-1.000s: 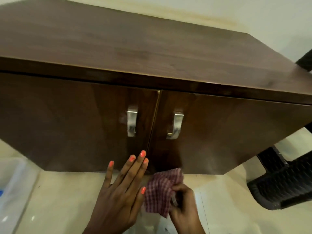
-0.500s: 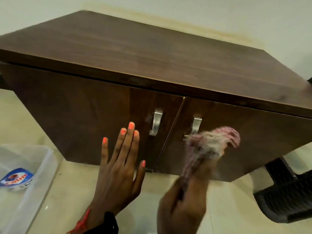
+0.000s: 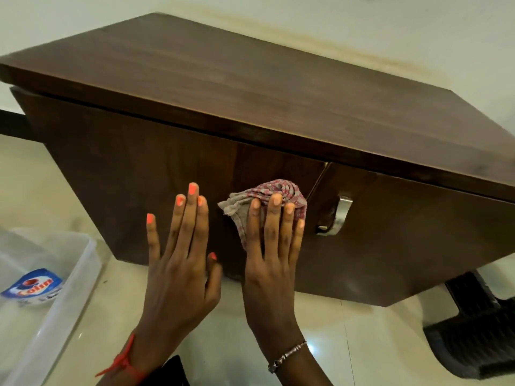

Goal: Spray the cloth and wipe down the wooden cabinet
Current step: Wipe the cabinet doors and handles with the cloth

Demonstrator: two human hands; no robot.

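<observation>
Beside the door seam (image 3: 316, 185), right hand (image 3: 271, 263) presses cloth (image 3: 274, 190) on cabinet (image 3: 250, 79).

The right hand (image 3: 271, 263), half a second ago lifted off the wood with the cloth (image 3: 267, 190) bunched in it, now presses the cloth against the left door (image 3: 125, 168) under straight fingers (image 3: 276, 218), just beside the left hand (image 3: 181, 263), which now lies higher on that door.

One head view, close up
Your head camera looks forward and down at the wooden cabinet (image 3: 250, 87) from near: its top fills the upper frame, and your left hand (image 3: 178, 274) and right hand (image 3: 271, 263) show low in the middle.
</observation>
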